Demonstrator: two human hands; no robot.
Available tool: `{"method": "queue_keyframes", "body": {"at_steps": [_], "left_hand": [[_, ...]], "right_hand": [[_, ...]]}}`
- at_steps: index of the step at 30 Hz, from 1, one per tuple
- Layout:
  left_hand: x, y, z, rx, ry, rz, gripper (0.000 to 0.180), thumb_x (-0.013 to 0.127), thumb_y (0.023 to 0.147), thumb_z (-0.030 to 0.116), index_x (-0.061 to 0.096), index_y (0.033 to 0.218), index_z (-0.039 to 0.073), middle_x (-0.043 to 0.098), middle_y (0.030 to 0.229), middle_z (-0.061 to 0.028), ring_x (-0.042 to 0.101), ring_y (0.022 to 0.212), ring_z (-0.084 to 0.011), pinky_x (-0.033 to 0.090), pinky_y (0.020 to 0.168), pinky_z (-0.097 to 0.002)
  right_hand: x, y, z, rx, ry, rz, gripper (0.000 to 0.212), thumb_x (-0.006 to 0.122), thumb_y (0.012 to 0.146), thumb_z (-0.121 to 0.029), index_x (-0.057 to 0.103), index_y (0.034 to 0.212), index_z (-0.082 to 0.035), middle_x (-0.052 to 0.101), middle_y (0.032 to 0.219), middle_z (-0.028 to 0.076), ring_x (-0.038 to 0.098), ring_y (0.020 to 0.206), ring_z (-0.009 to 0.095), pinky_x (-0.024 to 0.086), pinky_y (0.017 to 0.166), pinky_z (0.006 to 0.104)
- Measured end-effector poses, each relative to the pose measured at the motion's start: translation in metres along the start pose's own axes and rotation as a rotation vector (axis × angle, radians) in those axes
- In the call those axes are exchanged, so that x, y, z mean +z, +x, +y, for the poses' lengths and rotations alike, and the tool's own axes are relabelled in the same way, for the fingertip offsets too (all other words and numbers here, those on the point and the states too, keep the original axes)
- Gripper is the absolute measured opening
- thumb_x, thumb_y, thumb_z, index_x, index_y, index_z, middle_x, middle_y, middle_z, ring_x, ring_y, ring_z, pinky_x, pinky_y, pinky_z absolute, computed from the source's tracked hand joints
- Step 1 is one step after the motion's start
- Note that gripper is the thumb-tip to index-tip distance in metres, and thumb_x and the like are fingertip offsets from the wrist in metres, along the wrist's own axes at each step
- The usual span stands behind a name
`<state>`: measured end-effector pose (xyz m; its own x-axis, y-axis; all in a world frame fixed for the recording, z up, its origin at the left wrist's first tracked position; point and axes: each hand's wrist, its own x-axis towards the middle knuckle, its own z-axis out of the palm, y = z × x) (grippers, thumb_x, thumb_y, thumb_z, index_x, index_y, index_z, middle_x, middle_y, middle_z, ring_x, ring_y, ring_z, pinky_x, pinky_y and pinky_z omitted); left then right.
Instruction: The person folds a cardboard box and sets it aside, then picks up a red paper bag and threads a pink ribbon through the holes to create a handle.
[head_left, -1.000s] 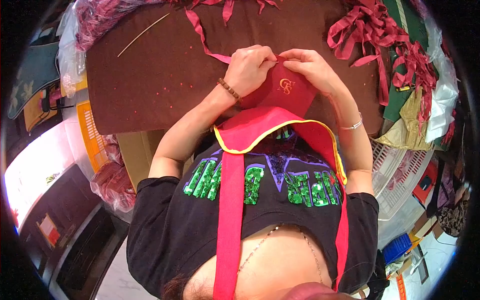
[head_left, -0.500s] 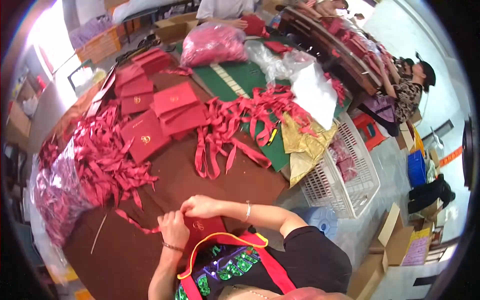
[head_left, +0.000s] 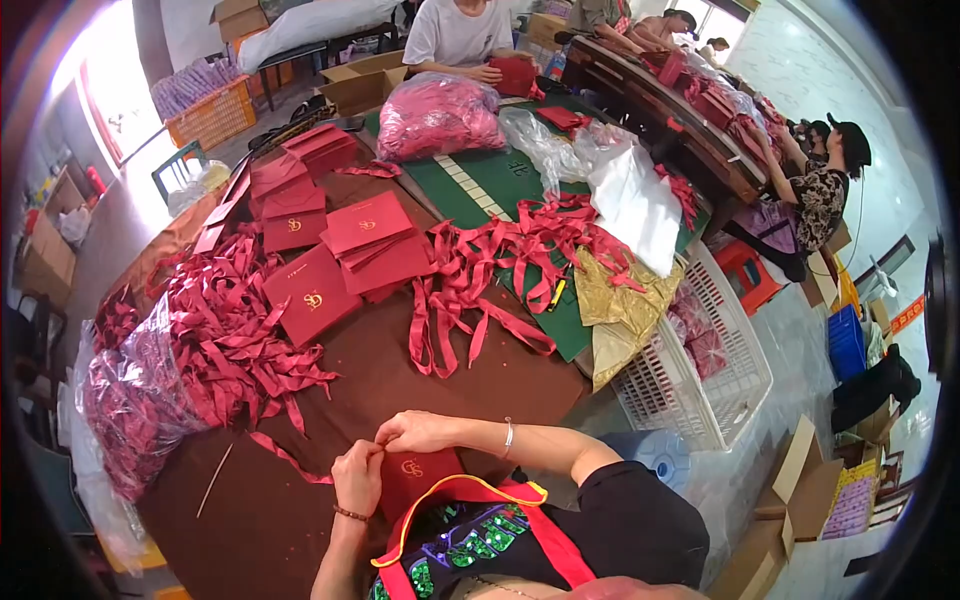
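Note:
Close to my body, my left hand (head_left: 358, 477) and my right hand (head_left: 415, 432) meet with closed fingers at the upper left corner of a flat red bag-like piece (head_left: 418, 470) with a gold emblem. A red ribbon (head_left: 290, 458) runs from the loose heap to my left hand, which grips it. What the fingertips of my right hand pinch is hidden. My apron covers the lower part of the red piece. Further off lie stacked red pieces (head_left: 312, 297) of the same kind, between a big heap of red ribbons (head_left: 225, 335) and more ribbons (head_left: 450, 300) spread to the right.
A bag of pink-red goods (head_left: 440, 117) sits on the green mat (head_left: 555, 325). Gold wrapping (head_left: 625, 305) hangs over the table edge by a white plastic crate (head_left: 735, 370). A yellow cutter (head_left: 557, 294) lies among ribbons. Across the table a person in white (head_left: 455, 35) handles a red piece.
The whole view has shifted slightly, so the table sits a little lower and further right. My hands stay together at the corner of the red piece, with little visible movement.

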<state>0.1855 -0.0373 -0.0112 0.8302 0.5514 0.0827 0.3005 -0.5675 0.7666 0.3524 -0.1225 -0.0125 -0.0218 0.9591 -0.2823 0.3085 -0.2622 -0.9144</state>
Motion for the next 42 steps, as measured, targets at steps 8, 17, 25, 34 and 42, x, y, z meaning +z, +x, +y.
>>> {"method": "queue_keyframes", "body": {"at_steps": [8,17,25,34,42], "left_hand": [[-0.019,0.002,0.018,0.021,0.237,0.049,0.015,0.072,0.066,0.012,0.061,0.076,0.010,0.057,0.086,-0.0041,0.053,0.086,-0.0254,0.038,0.074,-0.0391],[-0.034,0.011,-0.007,-0.049,0.098,-0.226,0.017,0.069,0.069,0.016,0.064,0.085,0.011,0.057,0.107,-0.0069,0.047,0.103,-0.0285,0.035,0.087,-0.0422],[-0.055,0.051,-0.076,0.558,0.145,-0.781,0.022,0.059,0.072,0.013,0.066,0.093,0.012,0.054,0.121,-0.0124,0.046,0.115,-0.0334,0.034,0.097,-0.0492],[-0.065,0.066,0.001,-0.558,-0.414,-1.088,0.022,0.060,0.077,0.010,0.065,0.096,0.000,0.062,0.090,-0.0011,0.052,0.085,-0.0079,0.041,0.075,-0.0228],[-0.049,0.068,0.009,-0.143,-0.357,-0.843,0.010,0.059,0.074,0.004,0.063,0.082,0.000,0.060,0.084,-0.0048,0.053,0.085,-0.0141,0.041,0.073,-0.0277]], "right_hand": [[0.003,-0.007,-0.011,0.012,-0.065,0.034,0.034,0.054,0.075,-0.020,0.062,0.105,-0.004,0.066,0.098,0.014,0.062,0.094,0.028,0.047,0.082,0.0377],[0.019,-0.014,-0.021,-0.148,-0.174,0.216,0.018,0.058,0.076,-0.013,0.054,0.091,-0.005,0.065,0.079,0.015,0.062,0.076,0.034,0.047,0.067,0.0445],[0.036,-0.018,-0.031,-0.320,-0.340,0.280,0.014,0.058,0.076,-0.013,0.053,0.087,-0.007,0.062,0.069,0.016,0.061,0.067,0.037,0.046,0.060,0.0484],[0.031,-0.023,-0.032,-0.404,-0.425,0.192,0.019,0.061,0.077,-0.014,0.052,0.092,-0.006,0.063,0.073,0.013,0.062,0.067,0.032,0.047,0.060,0.0433],[0.015,-0.021,-0.031,-0.285,-0.201,0.235,0.013,0.061,0.074,-0.015,0.060,0.086,-0.009,0.065,0.075,0.010,0.063,0.073,0.031,0.048,0.065,0.0440]]}}
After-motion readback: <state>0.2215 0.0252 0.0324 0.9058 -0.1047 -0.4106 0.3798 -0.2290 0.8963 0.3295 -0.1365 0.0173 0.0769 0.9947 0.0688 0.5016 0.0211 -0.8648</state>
